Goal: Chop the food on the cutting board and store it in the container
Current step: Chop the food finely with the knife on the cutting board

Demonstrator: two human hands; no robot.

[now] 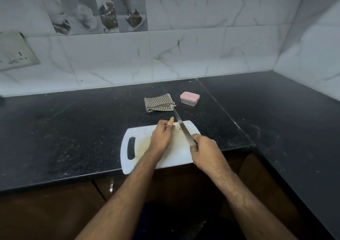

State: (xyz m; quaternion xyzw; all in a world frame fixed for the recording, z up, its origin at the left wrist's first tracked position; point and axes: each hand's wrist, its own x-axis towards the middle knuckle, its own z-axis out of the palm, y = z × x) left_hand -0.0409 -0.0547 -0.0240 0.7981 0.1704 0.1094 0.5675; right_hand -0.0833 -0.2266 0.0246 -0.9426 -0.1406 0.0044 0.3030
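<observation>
Two hands work: left hand (161, 135) pinches yellowish food (171, 120) (partly hidden), right hand (203, 150) grips knife (181, 125).

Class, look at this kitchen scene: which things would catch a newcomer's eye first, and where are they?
The white cutting board at the counter's front edge stands out, with the left hand holding a yellowish piece of food and the right hand gripping a long knife. Behind sit a checked cloth and a pink-lidded container.

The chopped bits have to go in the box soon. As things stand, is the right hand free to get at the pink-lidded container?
Probably not yet. The right hand grips the knife, so it is occupied. The path itself looks open: the container sits beyond the cutting board, beside the checked cloth, lid on.
</observation>
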